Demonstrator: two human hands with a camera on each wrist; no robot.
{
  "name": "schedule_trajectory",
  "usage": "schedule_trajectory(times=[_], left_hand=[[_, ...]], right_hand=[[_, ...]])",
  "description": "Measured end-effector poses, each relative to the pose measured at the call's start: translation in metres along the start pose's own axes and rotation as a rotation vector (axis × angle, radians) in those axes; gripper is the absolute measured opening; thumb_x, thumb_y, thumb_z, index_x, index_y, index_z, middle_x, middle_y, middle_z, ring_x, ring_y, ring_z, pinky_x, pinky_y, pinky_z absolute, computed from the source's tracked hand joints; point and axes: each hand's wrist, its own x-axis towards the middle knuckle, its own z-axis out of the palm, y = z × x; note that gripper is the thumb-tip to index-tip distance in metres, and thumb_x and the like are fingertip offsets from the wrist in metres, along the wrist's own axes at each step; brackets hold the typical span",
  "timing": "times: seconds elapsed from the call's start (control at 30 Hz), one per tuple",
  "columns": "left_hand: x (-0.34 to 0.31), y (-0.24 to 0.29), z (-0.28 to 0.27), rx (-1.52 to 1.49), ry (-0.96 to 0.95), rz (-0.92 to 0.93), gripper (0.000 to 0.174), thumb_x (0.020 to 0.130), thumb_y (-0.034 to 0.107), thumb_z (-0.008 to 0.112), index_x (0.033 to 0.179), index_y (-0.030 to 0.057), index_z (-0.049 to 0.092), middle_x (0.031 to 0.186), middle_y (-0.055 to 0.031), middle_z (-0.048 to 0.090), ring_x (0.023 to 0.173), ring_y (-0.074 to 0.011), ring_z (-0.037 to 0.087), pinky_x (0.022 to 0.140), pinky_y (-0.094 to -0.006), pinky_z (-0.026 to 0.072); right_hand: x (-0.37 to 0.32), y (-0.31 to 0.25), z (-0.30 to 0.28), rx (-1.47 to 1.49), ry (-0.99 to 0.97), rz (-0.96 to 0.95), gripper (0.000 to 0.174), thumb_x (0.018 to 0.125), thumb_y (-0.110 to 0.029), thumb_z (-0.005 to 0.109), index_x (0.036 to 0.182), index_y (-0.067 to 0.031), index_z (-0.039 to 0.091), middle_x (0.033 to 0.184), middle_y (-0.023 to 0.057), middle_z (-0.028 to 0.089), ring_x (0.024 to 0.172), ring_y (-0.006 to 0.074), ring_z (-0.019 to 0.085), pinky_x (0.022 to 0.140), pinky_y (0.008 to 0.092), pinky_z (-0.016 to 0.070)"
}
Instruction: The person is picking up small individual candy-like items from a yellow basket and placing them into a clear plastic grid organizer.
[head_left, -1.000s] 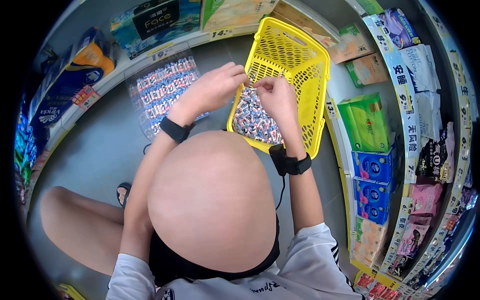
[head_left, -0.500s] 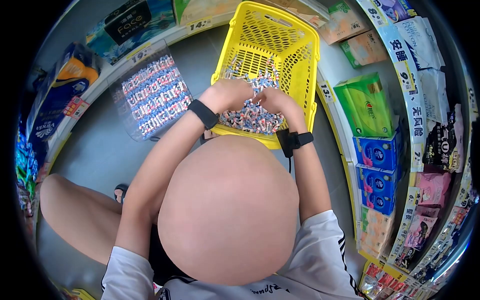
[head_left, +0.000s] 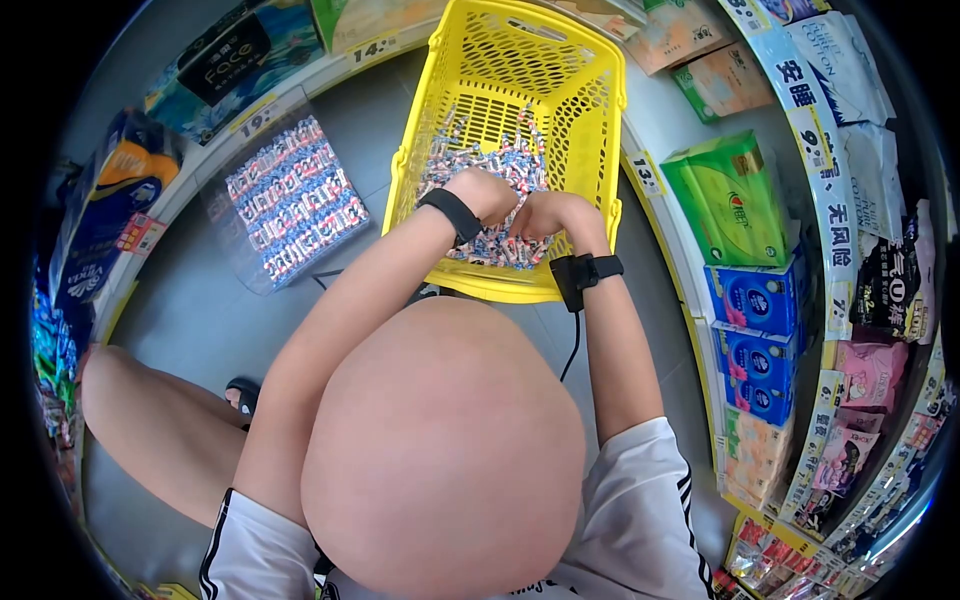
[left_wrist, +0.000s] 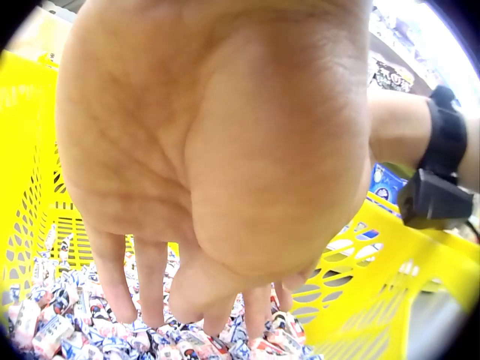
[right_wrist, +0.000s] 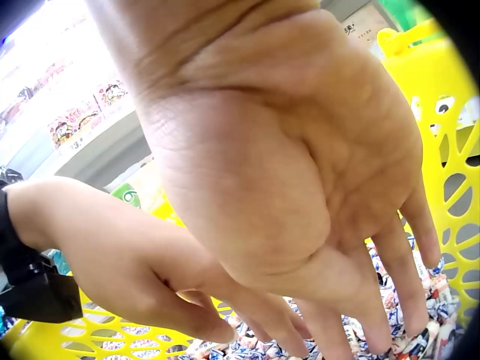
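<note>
Small wrapped candies (head_left: 465, 165) in white, blue and red wrappers lie heaped in a yellow plastic basket (head_left: 500, 288). Both hands reach into it side by side. My left hand (head_left: 482, 195) has its palm turned down in the left wrist view, with relaxed fingers (left_wrist: 150, 289) pointing into the candies (left_wrist: 82, 330). Beside it my right hand (head_left: 556, 214) hangs over the same heap; in the right wrist view its fingers (right_wrist: 397, 277) spread downward among the candies. Nothing shows gripped in either hand.
Left of the basket, a clear plastic box (head_left: 295, 205) holds rows of the same candies on the floor. Shelves with tissue packs (head_left: 727, 200) curve along the right; more tissue packs (head_left: 240, 65) stand at the upper left. A knee (head_left: 150, 430) is bent at left.
Both hands, raised with pinched fingers over the basket a second ago, have moved down to the candies and loosened. Candies now show spread further toward the basket's far end. The head view has shifted.
</note>
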Motion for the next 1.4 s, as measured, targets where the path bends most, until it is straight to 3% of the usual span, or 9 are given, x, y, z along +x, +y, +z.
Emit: schedule_trajectory(times=[0.23, 0.43, 0.57, 0.77, 0.87, 1.07, 1.13, 1.37, 1.4], left_hand=[[0.018, 0.005, 0.008, 0.056, 0.069, 0.013, 0.038, 0.091, 0.006, 0.066, 0.125, 0.0180, 0.076, 0.118, -0.0118, 0.077, 0.104, -0.0325, 0.075, 0.083, -0.0454, 0.0608], [0.044, -0.007, 0.031, 0.035, 0.077, 0.040, 0.027, 0.093, 0.013, 0.065, 0.114, 0.0222, 0.078, 0.113, -0.0053, 0.079, 0.104, -0.0279, 0.075, 0.088, -0.0438, 0.0593], [0.044, -0.009, 0.029, 0.003, 0.077, 0.074, 0.024, 0.092, 0.013, 0.066, 0.111, 0.0208, 0.078, 0.111, -0.0064, 0.079, 0.104, -0.0279, 0.075, 0.088, -0.0432, 0.0593], [0.034, -0.005, 0.018, 0.070, 0.051, 0.011, 0.022, 0.091, 0.014, 0.070, 0.110, 0.0183, 0.081, 0.110, -0.0115, 0.079, 0.103, -0.0319, 0.076, 0.087, -0.0459, 0.0603], [0.039, -0.006, 0.026, 0.053, 0.079, 0.001, 0.021, 0.092, 0.019, 0.071, 0.110, 0.0162, 0.081, 0.111, -0.0132, 0.079, 0.103, -0.0344, 0.076, 0.086, -0.0473, 0.0607], [0.033, 0.000, 0.026, 0.089, 0.127, 0.008, 0.023, 0.093, 0.017, 0.066, 0.107, 0.0058, 0.080, 0.109, -0.0175, 0.078, 0.102, -0.0369, 0.076, 0.085, -0.0495, 0.0604], [0.033, 0.001, 0.028, 0.086, 0.145, 0.027, 0.024, 0.093, 0.015, 0.064, 0.106, 0.0027, 0.079, 0.107, -0.0197, 0.078, 0.100, -0.0378, 0.076, 0.083, -0.0496, 0.0607], [0.023, 0.000, 0.023, 0.014, 0.176, 0.052, 0.023, 0.092, 0.016, 0.064, 0.105, 0.0027, 0.079, 0.103, -0.0206, 0.078, 0.096, -0.0385, 0.076, 0.080, -0.0492, 0.0600], [0.021, 0.000, 0.022, -0.039, 0.213, 0.071, 0.022, 0.091, 0.015, 0.064, 0.103, 0.0027, 0.078, 0.100, -0.0201, 0.077, 0.093, -0.0385, 0.076, 0.078, -0.0490, 0.0590]], right_hand=[[0.040, 0.026, 0.020, -0.090, 0.000, -0.071, 0.069, 0.082, -0.001, 0.057, 0.134, -0.0456, 0.071, 0.144, 0.0032, 0.068, 0.128, 0.0304, 0.066, 0.103, 0.0426, 0.0555], [0.022, 0.010, 0.019, -0.127, -0.022, 0.008, 0.076, 0.077, -0.001, 0.066, 0.136, -0.0482, 0.068, 0.143, 0.0031, 0.068, 0.128, 0.0326, 0.066, 0.104, 0.0424, 0.0551], [0.008, -0.001, 0.013, -0.147, -0.029, 0.058, 0.078, 0.074, -0.001, 0.070, 0.138, -0.0466, 0.068, 0.143, 0.0036, 0.068, 0.128, 0.0336, 0.066, 0.104, 0.0426, 0.0550], [0.013, 0.001, 0.012, -0.116, -0.039, 0.145, 0.060, 0.090, -0.017, 0.068, 0.143, -0.0459, 0.063, 0.144, 0.0002, 0.068, 0.127, 0.0325, 0.066, 0.103, 0.0425, 0.0548], [0.008, 0.008, 0.012, -0.164, -0.027, 0.000, 0.053, 0.096, -0.024, 0.066, 0.144, -0.0474, 0.061, 0.146, -0.0016, 0.066, 0.127, 0.0328, 0.066, 0.102, 0.0411, 0.0551], [-0.015, 0.002, 0.005, -0.185, -0.007, 0.009, 0.075, 0.086, -0.003, 0.059, 0.145, -0.0492, 0.060, 0.146, 0.0001, 0.066, 0.127, 0.0331, 0.066, 0.100, 0.0392, 0.0562], [-0.015, 0.005, 0.009, -0.156, 0.046, 0.001, 0.087, 0.076, 0.004, 0.056, 0.145, -0.0497, 0.061, 0.147, 0.0003, 0.065, 0.128, 0.0321, 0.066, 0.100, 0.0395, 0.0564], [-0.019, 0.012, 0.005, -0.125, 0.018, -0.015, 0.095, 0.070, 0.009, 0.052, 0.145, -0.0485, 0.061, 0.148, 0.0001, 0.065, 0.131, 0.0296, 0.064, 0.104, 0.0391, 0.0545], [-0.023, 0.012, 0.003, -0.121, 0.025, -0.098, 0.096, 0.069, 0.009, 0.051, 0.146, -0.0462, 0.061, 0.149, 0.0009, 0.064, 0.132, 0.0301, 0.064, 0.105, 0.0388, 0.0536]])
